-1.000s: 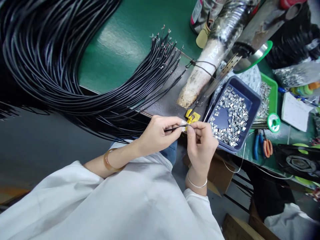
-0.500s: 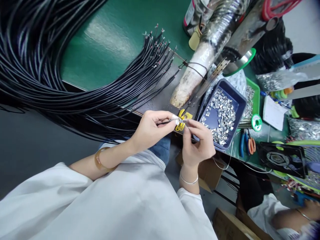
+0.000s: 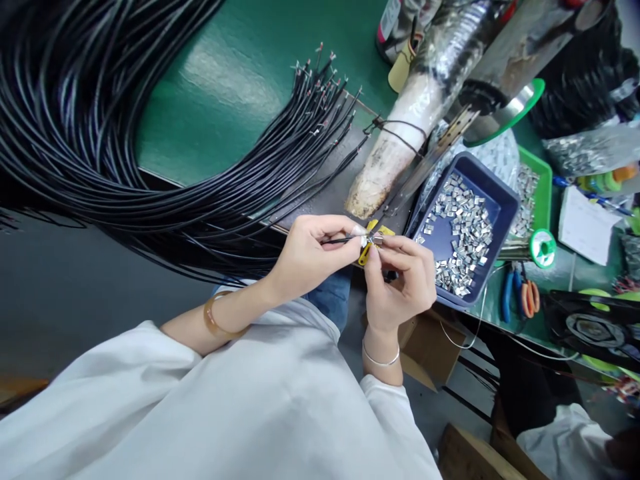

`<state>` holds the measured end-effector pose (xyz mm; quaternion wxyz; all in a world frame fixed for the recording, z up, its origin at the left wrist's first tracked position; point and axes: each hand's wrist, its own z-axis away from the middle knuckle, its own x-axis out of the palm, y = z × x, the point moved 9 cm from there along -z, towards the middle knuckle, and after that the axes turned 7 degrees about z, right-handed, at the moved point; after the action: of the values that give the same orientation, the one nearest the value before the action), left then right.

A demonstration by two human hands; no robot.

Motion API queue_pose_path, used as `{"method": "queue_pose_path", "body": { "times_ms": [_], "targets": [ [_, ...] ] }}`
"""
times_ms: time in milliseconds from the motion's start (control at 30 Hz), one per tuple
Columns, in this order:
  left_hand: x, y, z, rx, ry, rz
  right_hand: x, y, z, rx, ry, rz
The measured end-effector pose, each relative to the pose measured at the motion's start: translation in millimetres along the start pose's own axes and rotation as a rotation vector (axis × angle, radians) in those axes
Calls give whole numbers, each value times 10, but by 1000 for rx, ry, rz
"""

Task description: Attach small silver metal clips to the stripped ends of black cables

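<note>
My left hand [image 3: 320, 252] pinches a black cable [image 3: 336, 241] close to its stripped end. Opposite it, my right hand [image 3: 401, 280] holds a small silver metal connector [image 3: 378, 239] between thumb and fingers, right at the cable's end. The fingertips of both hands nearly meet, and whether the connector touches the wires is too small to tell. Just behind the fingertips, a yellow fixture [image 3: 380, 229] sits at the bench edge, partly hidden by them. To the right, a blue-grey tray [image 3: 500, 207] holds many similar silver connectors [image 3: 463, 233].
A thick bundle of black cables [image 3: 200, 200] lies across the green bench [image 3: 225, 73] on the left. A plastic-wrapped duct [image 3: 395, 140] slants down above my hands. A green tray [image 3: 543, 193], solder spool [image 3: 543, 248] and pliers [image 3: 529, 297] lie rightward. A co-worker's sleeve [image 3: 563, 433] shows lower right.
The silver connector now shows at the cable end between my fingertips, and my right fingers have shifted around it. The whole view has moved slightly, bringing the trays further right.
</note>
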<state>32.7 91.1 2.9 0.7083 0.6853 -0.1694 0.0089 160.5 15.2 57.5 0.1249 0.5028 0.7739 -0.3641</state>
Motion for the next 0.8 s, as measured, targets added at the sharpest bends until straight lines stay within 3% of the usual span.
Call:
{"method": "queue_pose_path", "body": {
  "times_ms": [300, 467, 600, 700, 800],
  "targets": [
    [-4, -52, 5, -74, -64, 34, 3, -82, 62, -90, -30, -19],
    [36, -41, 54, -86, -131, -9, -107, 35, 79, 10, -22, -189],
    [-44, 11, 105, -48, -206, -94, -70, 43, 139, 21, -237, -111],
    [-40, 11, 218, -31, -419, -249, -11, 71, 184, -9, -369, 67],
    [39, -17, 443, 8, -732, -466, -93, 237, 147, 91, -268, 62]
  ]
}}
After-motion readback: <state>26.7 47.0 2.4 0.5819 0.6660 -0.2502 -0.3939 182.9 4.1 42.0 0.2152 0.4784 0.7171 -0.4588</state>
